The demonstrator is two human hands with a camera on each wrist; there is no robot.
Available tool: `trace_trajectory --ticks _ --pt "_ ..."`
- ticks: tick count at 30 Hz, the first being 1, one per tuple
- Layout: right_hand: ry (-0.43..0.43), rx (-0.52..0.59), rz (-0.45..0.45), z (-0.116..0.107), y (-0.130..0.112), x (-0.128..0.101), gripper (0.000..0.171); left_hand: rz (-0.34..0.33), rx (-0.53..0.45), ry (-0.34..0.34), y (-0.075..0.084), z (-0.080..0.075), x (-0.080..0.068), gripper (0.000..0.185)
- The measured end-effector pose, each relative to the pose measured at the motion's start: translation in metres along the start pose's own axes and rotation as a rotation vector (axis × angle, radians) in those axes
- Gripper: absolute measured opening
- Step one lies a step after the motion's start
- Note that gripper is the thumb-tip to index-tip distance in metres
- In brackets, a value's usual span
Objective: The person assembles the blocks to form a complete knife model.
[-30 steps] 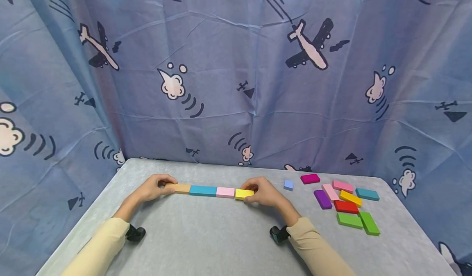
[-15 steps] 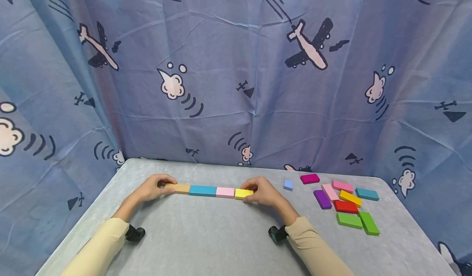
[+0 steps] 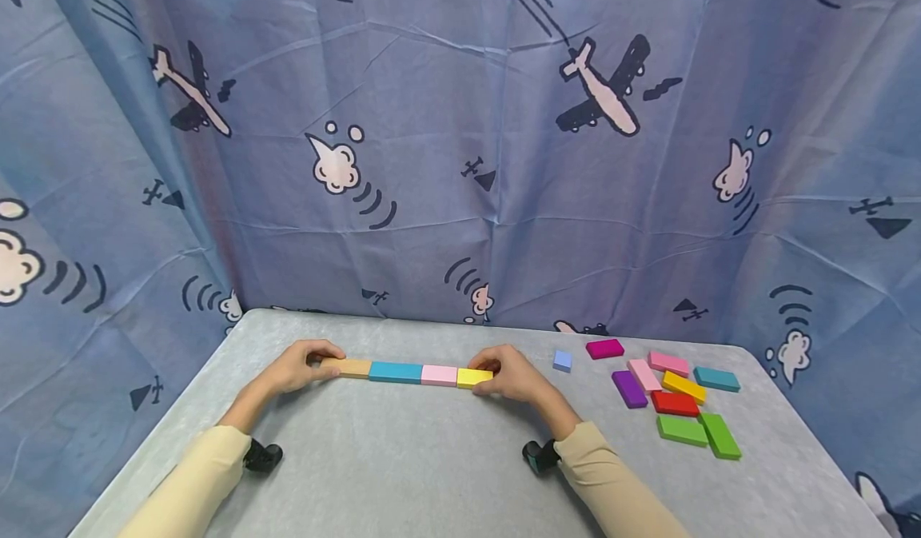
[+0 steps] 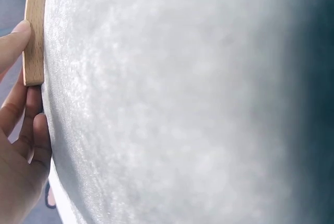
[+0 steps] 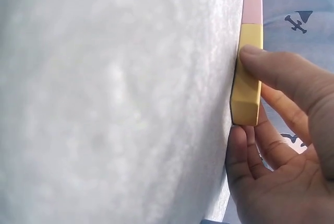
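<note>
Four-colour wording aside, a straight row of wooden blocks lies end to end on the table. From left to right come a natural wood block [image 3: 356, 368], a teal block [image 3: 396, 372], a light pink block [image 3: 439, 376] and a yellow block [image 3: 472, 377]. My left hand [image 3: 297, 366] pinches the wood block at the row's left end, thumb on its near side in the left wrist view. At the other end my right hand [image 3: 514, 375] pinches the yellow block, thumb [image 5: 271, 65] on its near face. The yellow block sits flush against the pink one.
Right of the row lie a small blue block [image 3: 563, 360] and a magenta block [image 3: 605, 348]. Further right is a loose group with a purple block [image 3: 629, 389], a red block [image 3: 675, 403], a green block [image 3: 682, 430] and others. A patterned curtain [image 3: 432, 162] hangs behind the grey table [image 3: 403, 466].
My right hand has shifted slightly left with the yellow block, closing the thin gap to the pink block. My left hand holds its place on the wood block.
</note>
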State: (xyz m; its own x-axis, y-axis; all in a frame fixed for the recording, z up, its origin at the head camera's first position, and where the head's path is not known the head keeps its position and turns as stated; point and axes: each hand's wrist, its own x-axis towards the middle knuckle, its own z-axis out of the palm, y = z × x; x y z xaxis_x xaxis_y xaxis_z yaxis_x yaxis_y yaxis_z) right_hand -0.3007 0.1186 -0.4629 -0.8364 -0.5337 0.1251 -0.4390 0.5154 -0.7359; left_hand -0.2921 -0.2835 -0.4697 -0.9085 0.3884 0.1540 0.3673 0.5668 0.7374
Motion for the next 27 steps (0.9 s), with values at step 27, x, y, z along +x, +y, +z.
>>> trace_trajectory --ticks 27 --pt "-0.010 0.071 0.014 -0.015 0.002 -0.005 0.037 0.016 0.044 -0.003 0.003 -0.001 0.003 0.019"
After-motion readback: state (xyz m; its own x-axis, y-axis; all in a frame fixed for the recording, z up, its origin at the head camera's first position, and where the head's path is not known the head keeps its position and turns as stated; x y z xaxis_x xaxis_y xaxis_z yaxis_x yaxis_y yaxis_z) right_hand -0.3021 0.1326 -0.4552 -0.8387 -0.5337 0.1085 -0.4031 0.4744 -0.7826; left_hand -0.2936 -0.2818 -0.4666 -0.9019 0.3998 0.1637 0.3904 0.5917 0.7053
